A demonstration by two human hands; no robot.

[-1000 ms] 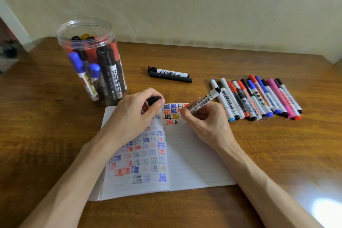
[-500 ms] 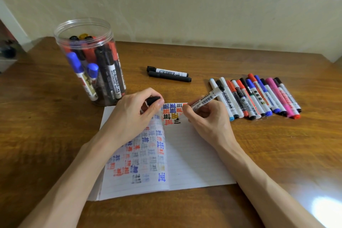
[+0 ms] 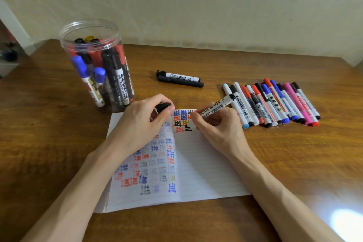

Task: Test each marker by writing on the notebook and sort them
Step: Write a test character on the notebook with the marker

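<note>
Marker in right hand; two markers lie apart.

Right hand writes with marker on notebook (left hand pinching cap).

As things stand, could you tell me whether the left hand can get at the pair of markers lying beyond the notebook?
Probably yes: only bare table separates the left hand from the pair of markers, though it grips a black cap.

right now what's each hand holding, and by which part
The right hand pinches a marker low on its barrel, near the tip; the left hand pinches a black cap.
</note>
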